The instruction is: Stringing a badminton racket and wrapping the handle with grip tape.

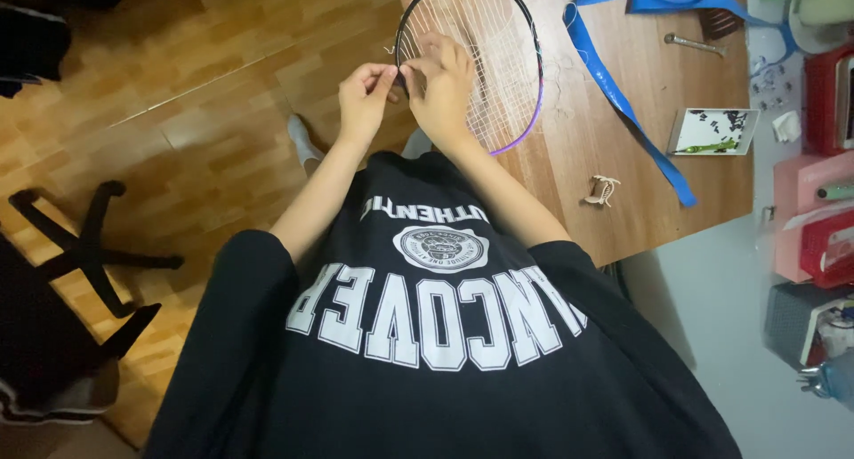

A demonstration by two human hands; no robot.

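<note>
Fingers of both hands pinching racket [498,59] rim, wooden table [614,157] (cluttered) — parquet floor [178,112]

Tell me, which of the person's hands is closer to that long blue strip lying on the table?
Right. The right hand rests on the racket strings, with part of the racket head between it and the blue strip. The left hand pinches at the frame's far edge, farther away.

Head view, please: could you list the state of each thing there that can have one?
Racket: lying on the table's edge, strung, loose string ends showing.
Left hand: pinching at the frame's rim.
Right hand: fingers resting on the strings.
Blue ribbon: unrolled, lying on the table.
Small white box: open.
</note>
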